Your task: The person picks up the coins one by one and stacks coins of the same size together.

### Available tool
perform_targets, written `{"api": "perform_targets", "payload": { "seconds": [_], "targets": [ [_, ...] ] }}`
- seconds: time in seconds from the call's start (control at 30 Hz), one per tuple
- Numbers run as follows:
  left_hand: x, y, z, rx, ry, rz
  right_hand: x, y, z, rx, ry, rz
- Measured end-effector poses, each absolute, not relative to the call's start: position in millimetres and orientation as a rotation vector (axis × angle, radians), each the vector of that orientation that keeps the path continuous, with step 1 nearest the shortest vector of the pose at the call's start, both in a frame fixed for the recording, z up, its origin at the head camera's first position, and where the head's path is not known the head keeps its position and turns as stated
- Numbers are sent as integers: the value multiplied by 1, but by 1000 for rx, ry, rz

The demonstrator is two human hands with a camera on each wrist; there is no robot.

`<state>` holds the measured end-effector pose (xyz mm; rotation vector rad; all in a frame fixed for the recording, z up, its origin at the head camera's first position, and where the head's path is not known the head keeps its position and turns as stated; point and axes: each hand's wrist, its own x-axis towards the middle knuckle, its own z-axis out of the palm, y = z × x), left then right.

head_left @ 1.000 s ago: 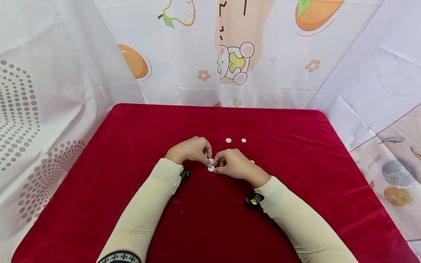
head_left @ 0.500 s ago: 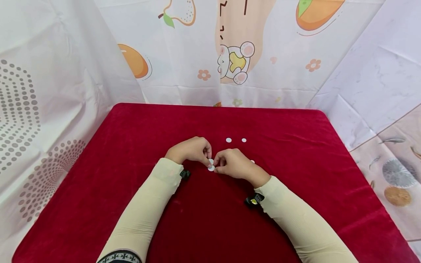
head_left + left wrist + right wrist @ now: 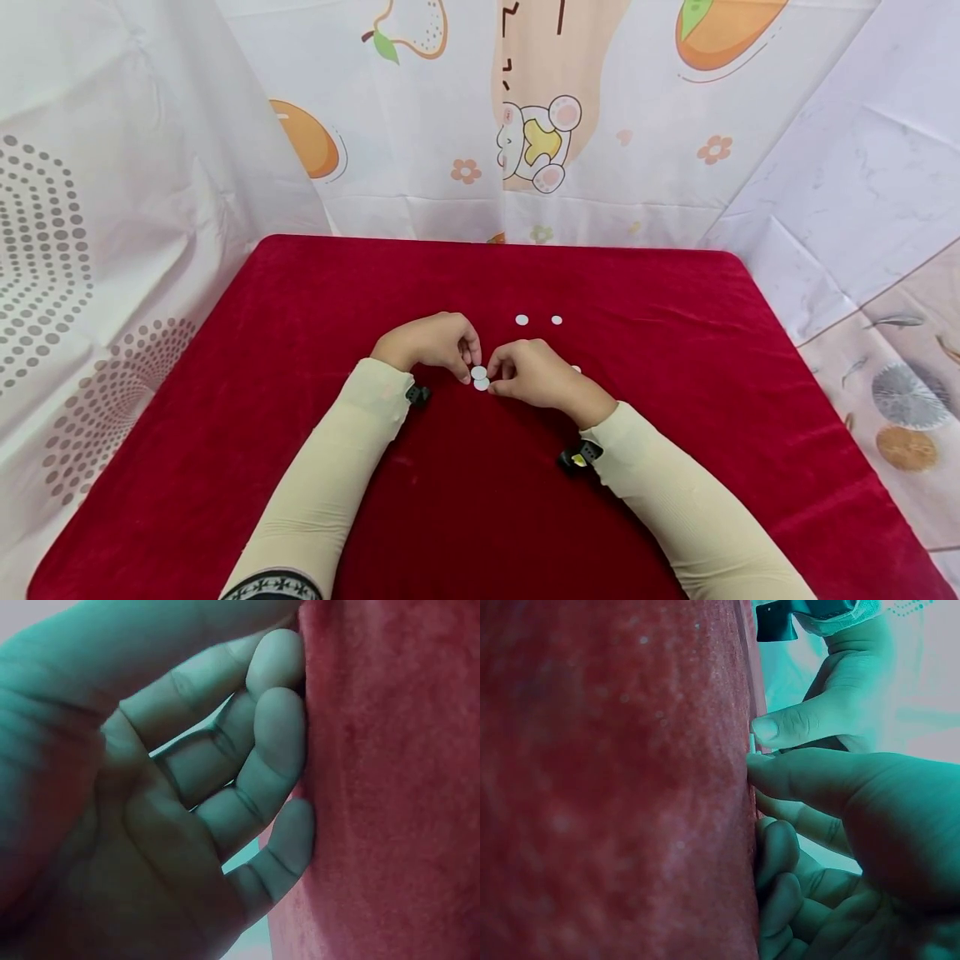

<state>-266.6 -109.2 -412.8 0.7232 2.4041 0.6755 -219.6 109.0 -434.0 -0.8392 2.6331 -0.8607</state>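
Two small white discs lie on the red cloth (image 3: 480, 500) between my hands in the head view. The far disc (image 3: 478, 372) slightly overlaps or touches the near disc (image 3: 482, 384); I cannot tell which. My left hand (image 3: 438, 343) is just left of them with bent fingers and nothing between thumb and fingertips. In the left wrist view, its fingertips (image 3: 281, 735) rest against the cloth. My right hand (image 3: 536, 373) pinches the near disc's right edge between thumb and index finger. In the right wrist view, a thin pale edge (image 3: 753, 742) shows beside the right thumb.
Farther back on the cloth lie two more white discs, one at left (image 3: 522, 320) and a smaller one at right (image 3: 557, 320). Another disc (image 3: 576, 368) is partly hidden behind my right hand. Printed curtains (image 3: 420, 125) hang beyond the table's back edge.
My left hand has let go of the far disc and drawn slightly left, uncovering both discs. The right hand stays in place.
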Motion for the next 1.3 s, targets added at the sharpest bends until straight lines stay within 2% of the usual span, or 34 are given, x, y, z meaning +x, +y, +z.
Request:
{"api": "perform_targets", "payload": {
  "seconds": [0.47, 0.97, 1.3],
  "targets": [
    [-254, -116, -422, 708, 2453, 734, -219, 107, -436, -825, 2631, -855],
    [-235, -103, -413, 544, 2592, 670, -219, 108, -434, -820, 2641, -859],
    [-234, -101, -413, 613, 2609, 657, -219, 108, -434, -813, 2644, -851]
  ]
}}
